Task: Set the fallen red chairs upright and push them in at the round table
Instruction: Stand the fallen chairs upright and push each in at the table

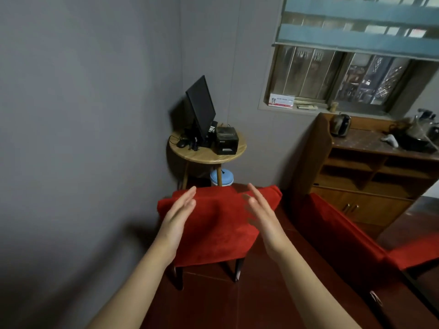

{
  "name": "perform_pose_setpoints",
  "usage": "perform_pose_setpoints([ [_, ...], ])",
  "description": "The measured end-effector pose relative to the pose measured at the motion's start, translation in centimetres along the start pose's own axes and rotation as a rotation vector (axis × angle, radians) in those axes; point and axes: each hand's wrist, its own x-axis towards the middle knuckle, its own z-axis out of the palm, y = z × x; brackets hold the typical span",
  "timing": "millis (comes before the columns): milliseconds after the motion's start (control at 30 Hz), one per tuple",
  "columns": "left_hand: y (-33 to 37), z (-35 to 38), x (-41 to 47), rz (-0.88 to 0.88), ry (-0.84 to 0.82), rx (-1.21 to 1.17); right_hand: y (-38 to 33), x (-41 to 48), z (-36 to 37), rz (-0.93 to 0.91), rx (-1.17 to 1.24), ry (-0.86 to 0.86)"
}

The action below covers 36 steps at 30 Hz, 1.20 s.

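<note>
In the head view, one red velvet chair with dark legs (213, 224) stands upright on the dark red floor. Its back is turned to the camera, and it faces the round light-wood surface (206, 158) in the corner. This surface carries a black monitor (200, 108) and a black printer (226, 140). The chair is near the round light-wood surface, but I cannot tell how far its seat goes under, because the back hides it.

I judge that the step in hand is the pushing in of this chair, since it is already on its legs. The next move calls for both hands to take the top of the back at its two sides and press it straight forward, so that the chair does not turn against the wall on the left.

A second red chair (344, 233) lies low on the right, before the brown wooden sideboard (370, 176). It seems tipped over, but I am not sure of this.

The left hand (180, 210) and the right hand (259, 210) are stretched forward over the chair back with the palms turned to each other. They are apart from each other. The fingers (190, 198) are straight and close together, and they hold nothing. Whether they touch the red cloth, I cannot tell.
</note>
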Motion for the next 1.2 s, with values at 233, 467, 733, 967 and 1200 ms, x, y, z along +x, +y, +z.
perform_pose_setpoints([
  [233, -3.3, -0.8, 13.3, -0.061, -0.273, 0.862, 2.5, 13.0, 0.9, 0.017, -1.061, -0.247],
  [467, -6.9, -1.8, 17.2, -0.07, -0.679, 1.427, 6.6, 17.7, -0.4, 0.116, -1.541, -0.528],
  [733, -7.7, -4.3, 19.4, -0.222, -0.763, 1.499, 7.1, 19.6, -4.2, 0.128, -1.603, -0.516],
  [967, -8.8, -4.4, 18.7, -0.021, -0.623, 1.528, 8.3, 18.8, -4.6, -0.081, -1.582, -0.408],
  [1200, -8.2, -3.9, 18.1, -0.068, -0.588, 1.561, 8.6, 18.4, -4.4, -0.071, -1.616, -0.363],
])
